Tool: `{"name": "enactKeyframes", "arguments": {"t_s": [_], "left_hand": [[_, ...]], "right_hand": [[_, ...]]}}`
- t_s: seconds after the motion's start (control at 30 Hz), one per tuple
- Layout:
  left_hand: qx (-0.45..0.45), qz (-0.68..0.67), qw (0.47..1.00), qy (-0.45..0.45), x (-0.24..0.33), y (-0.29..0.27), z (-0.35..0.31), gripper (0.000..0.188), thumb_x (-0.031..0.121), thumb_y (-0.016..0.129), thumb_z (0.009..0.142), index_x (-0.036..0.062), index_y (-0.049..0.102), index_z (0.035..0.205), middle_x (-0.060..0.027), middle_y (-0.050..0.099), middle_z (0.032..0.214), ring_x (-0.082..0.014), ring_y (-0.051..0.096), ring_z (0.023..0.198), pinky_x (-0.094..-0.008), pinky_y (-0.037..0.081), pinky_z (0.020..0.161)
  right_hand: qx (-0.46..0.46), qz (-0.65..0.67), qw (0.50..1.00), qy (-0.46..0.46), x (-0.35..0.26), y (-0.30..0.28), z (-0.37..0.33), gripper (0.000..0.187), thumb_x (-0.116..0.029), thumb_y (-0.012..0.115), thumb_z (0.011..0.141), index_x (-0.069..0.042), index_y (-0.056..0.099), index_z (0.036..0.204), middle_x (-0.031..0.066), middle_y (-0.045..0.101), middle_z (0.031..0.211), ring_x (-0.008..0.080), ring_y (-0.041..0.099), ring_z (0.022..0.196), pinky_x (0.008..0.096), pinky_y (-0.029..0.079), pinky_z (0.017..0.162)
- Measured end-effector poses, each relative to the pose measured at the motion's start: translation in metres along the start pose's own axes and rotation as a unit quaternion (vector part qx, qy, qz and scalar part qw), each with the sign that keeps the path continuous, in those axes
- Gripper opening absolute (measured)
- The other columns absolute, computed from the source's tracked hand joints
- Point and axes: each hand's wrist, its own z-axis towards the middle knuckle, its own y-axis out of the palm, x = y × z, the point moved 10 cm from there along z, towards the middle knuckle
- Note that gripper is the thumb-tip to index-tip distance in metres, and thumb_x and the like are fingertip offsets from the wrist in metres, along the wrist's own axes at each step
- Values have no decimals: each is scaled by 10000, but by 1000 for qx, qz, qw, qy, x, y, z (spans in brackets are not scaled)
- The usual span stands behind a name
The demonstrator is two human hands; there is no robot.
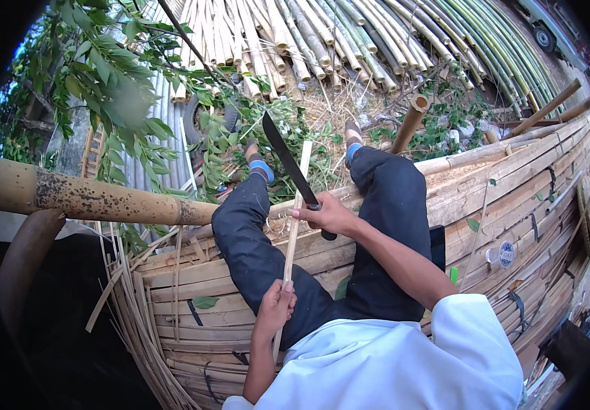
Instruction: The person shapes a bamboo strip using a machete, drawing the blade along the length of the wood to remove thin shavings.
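Note:
My left hand [276,307] is closed round the lower part of a pale bamboo strip [293,239], which slants up between my knees. Above it, my right hand [327,214] grips the dark handle of a machete [286,154], its long black blade pointing up and to the left. The blade crosses the strip just above my right hand. The right thumb and fingertips lie against the strip near the handle, though whether they press on it I cannot tell.
I sit on a platform of split bamboo slats [199,294]. A thick bamboo pole [97,198] runs along the left, with loose thin strips [127,321] below. Many bamboo poles [377,34] lie ahead. Leafy branches [114,89] hang at the upper left, near an old tyre [196,119].

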Motion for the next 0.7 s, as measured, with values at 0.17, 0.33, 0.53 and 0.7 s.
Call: {"name": "enactKeyframes", "arguments": {"t_s": [0.17, 0.33, 0.53, 0.7], "left_hand": [[103, 131, 981, 100, 4, -26, 2, 315, 287, 476, 1006, 32, 485, 821, -21, 489, 612, -112, 475, 506, -278, 359, 471], [161, 267, 939, 145, 37, -15, -14, 294, 247, 465, 1001, 3, 468, 836, -216, 518, 600, -402, 558, 570, -421, 399, 496], [200, 340, 907, 148, 40, -11, -23, 275, 241, 469, 995, 9, 480, 848, -247, 545, 615, -468, 573, 646, -497, 403, 494], [184, 338, 909, 163, 37, -12, -23, 264, 235, 493, 984, 10, 504, 846, -238, 541, 607, -453, 583, 633, -478, 413, 484]], "right_hand": [[17, -395, 913, -97, -27, 1, -3, 424, -455, 725, 785, -35, 689, 825, 73, 534, 548, 229, 527, 511, 372, 404, 516], [72, -652, 745, -123, -32, 0, -12, 249, -297, 694, 714, -69, 662, 809, 162, 635, 655, 354, 652, 652, 460, 512, 604], [65, -667, 734, -112, -32, 15, -11, 208, -250, 665, 695, -59, 652, 773, 165, 648, 665, 339, 656, 628, 454, 519, 583], [70, -682, 726, -48, -9, -2, 5, 246, -278, 691, 660, -77, 663, 799, 144, 650, 671, 328, 657, 641, 447, 516, 585]]}}
